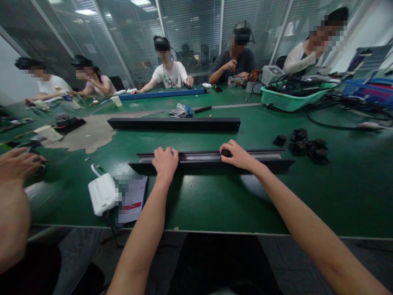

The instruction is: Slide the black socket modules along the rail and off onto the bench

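Note:
A long dark open channel housing [264,157] lies across the green table in front of me. My left hand [165,160] is curled over its near edge toward the left end, gripping it. My right hand [237,155] rests on the channel near its middle, fingers pinched on a small black part [226,153] that sits in the trough. A second long black bar [173,124] lies parallel just beyond. A pile of several small black parts [308,146] sits to the right of the channel.
A white box-shaped device [102,193] and a paper card [132,200] lie at my near left. Another person's arm [14,192] reaches in at the far left. Several people sit at the far side; a green basket [290,100] with cables stands far right.

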The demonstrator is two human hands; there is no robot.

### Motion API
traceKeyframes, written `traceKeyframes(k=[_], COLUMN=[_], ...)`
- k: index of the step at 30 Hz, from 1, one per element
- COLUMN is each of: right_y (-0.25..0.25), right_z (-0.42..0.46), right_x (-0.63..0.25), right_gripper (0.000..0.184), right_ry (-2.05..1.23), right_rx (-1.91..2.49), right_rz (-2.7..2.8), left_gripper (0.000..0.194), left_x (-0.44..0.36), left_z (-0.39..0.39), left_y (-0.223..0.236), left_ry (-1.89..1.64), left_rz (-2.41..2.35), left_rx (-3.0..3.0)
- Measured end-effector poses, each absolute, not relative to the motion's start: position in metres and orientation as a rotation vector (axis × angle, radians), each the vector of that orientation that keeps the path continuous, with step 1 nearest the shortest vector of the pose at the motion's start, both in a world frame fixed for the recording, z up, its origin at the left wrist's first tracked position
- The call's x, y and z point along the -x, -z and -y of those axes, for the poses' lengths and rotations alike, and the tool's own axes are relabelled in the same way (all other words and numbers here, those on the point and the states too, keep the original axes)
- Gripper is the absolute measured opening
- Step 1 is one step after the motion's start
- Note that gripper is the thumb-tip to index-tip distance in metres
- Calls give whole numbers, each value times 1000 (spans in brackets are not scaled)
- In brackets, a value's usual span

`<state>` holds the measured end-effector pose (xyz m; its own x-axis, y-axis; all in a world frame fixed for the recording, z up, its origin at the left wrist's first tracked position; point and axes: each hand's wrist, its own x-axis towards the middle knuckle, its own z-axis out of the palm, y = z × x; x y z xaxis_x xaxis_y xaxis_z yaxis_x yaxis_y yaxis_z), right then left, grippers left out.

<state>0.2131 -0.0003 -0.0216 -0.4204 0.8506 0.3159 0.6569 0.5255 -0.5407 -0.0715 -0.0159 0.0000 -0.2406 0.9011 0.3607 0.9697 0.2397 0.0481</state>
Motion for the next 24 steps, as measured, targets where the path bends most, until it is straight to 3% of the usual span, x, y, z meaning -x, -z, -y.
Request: traceKeyframes(k=[24], right_y=[13], right_z=[2], right_x=[-225], right_gripper=[16], right_ry=[-489], right_rx=[1303], right_rz=[2209], left_gripper=[50], left_x=[72], left_z=[16], left_y=[-1], left_ry=[375], left_rz=[2271], left_rx=[1747])
